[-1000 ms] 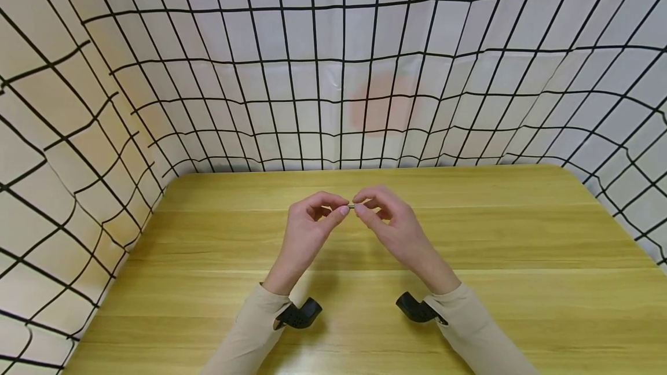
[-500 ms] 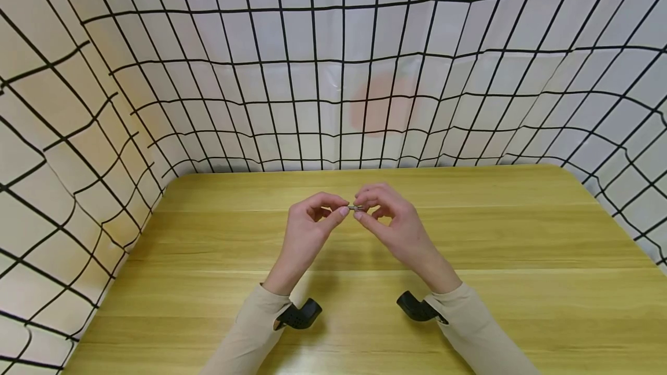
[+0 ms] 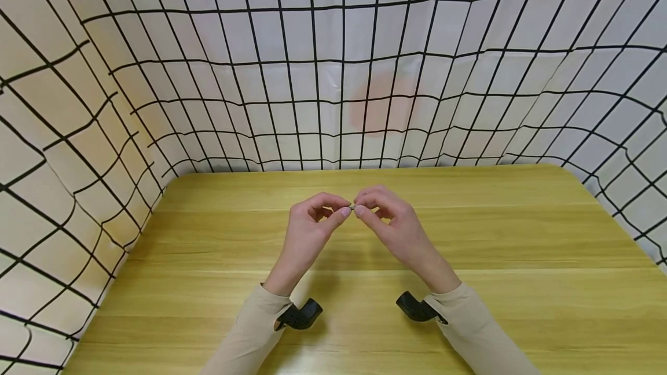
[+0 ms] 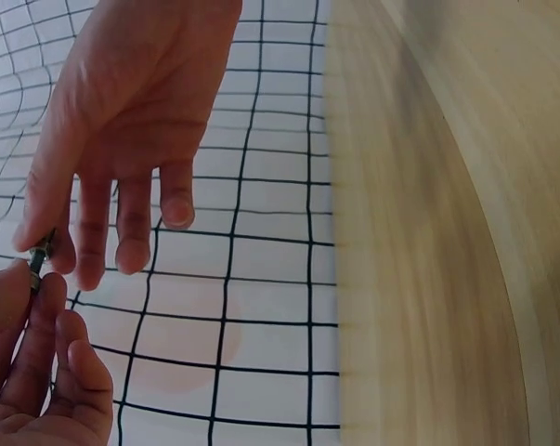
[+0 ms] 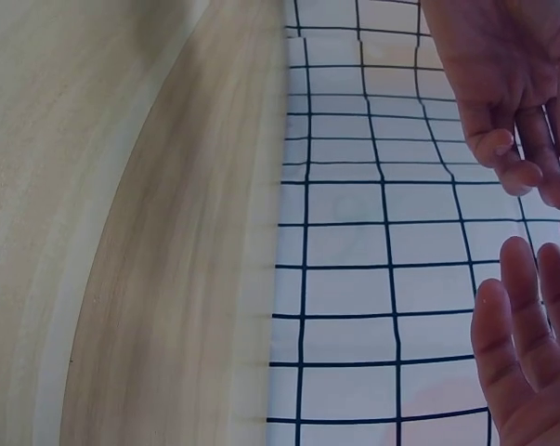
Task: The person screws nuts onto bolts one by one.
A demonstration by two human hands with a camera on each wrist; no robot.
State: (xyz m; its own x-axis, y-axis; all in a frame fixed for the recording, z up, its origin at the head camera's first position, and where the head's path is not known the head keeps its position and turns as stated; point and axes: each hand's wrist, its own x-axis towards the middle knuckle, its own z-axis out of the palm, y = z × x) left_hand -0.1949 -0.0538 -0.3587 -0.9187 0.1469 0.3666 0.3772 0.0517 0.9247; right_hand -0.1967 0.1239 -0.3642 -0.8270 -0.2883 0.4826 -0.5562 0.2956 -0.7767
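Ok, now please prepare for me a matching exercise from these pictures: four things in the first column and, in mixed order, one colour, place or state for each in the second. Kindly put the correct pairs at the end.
Column 1
1. Small metal-looking piece
2. Table
3. Sleeves
4. Device at the left wrist

Column 2
A. Beige
B. Yellowish, with wood grain
C. Black
D. Pinched by the fingertips of the left hand and the right hand

Right pairs: 1-D, 2-B, 3-A, 4-C
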